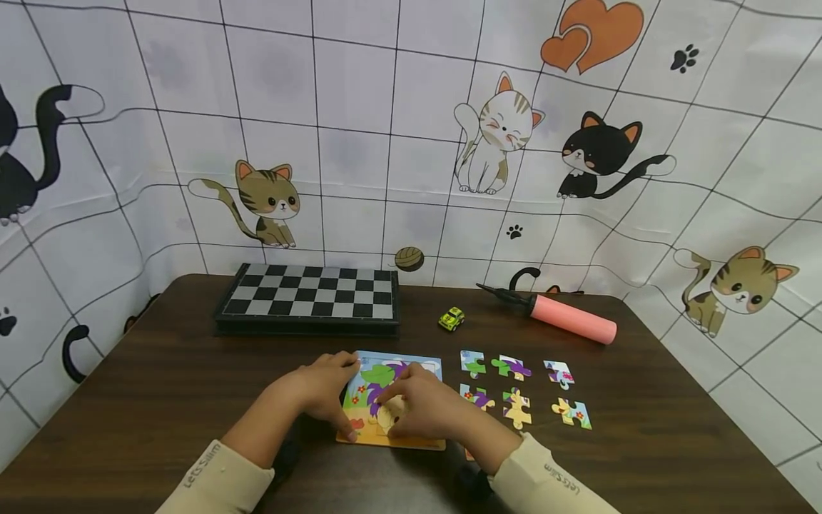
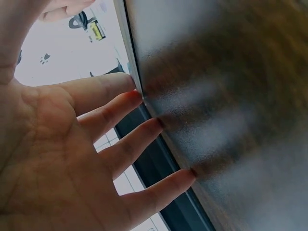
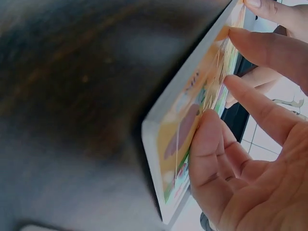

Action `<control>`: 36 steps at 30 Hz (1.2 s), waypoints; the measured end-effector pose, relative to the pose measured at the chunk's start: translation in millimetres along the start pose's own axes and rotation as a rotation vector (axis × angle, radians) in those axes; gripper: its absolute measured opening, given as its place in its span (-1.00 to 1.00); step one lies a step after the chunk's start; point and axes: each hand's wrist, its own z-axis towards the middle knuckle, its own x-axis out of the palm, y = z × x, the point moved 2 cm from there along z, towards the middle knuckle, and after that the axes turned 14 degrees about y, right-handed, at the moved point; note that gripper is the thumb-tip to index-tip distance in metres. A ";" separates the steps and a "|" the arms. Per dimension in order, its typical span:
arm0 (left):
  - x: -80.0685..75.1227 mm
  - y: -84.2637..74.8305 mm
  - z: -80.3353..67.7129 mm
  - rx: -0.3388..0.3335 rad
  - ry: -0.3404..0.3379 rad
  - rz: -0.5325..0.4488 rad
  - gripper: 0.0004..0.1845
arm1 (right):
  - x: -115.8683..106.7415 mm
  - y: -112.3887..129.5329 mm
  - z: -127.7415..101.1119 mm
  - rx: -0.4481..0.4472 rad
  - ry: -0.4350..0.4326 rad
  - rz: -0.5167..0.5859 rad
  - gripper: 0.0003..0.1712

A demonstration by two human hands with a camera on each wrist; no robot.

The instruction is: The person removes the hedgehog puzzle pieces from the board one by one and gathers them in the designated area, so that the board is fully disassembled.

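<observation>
A colourful puzzle board point(image 1: 380, 374) lies on the dark wooden table point(image 1: 160, 385) near its front edge. My left hand point(image 1: 320, 389) rests at the board's left edge, and its straight fingers point(image 2: 127, 142) touch that edge point(image 2: 131, 53). My right hand point(image 1: 425, 408) lies over the middle of the board. Its thumb and fingertips point(image 3: 211, 139) press a piece with a yellow animal face point(image 1: 389, 415) onto the board point(image 3: 175, 130). To the right of the board, several loose puzzle pieces point(image 1: 516, 389) are spread out in two rows.
A folded chessboard point(image 1: 308, 296) lies at the back left. A small yellow-green toy car point(image 1: 452, 318) and a pink hand pump point(image 1: 568, 318) lie behind the loose pieces. A cat-print curtain point(image 1: 411, 143) closes off the table's back and sides.
</observation>
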 end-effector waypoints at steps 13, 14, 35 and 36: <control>-1.4 -1.9 -0.9 0.007 -0.011 0.001 0.18 | 0.3 4.5 -2.5 0.007 -0.019 0.126 -0.63; -1.5 -2.0 -1.0 0.008 -0.012 0.002 0.18 | 0.6 5.0 -3.1 0.000 -0.021 0.154 -0.64; 0.5 0.5 5.3 -0.014 -0.010 -0.002 0.17 | -8.6 -65.4 -63.6 0.076 -0.082 0.784 -0.65; 0.4 0.3 5.6 -0.014 -0.009 -0.002 0.17 | -8.7 -72.9 -71.3 0.093 -0.091 0.785 -0.64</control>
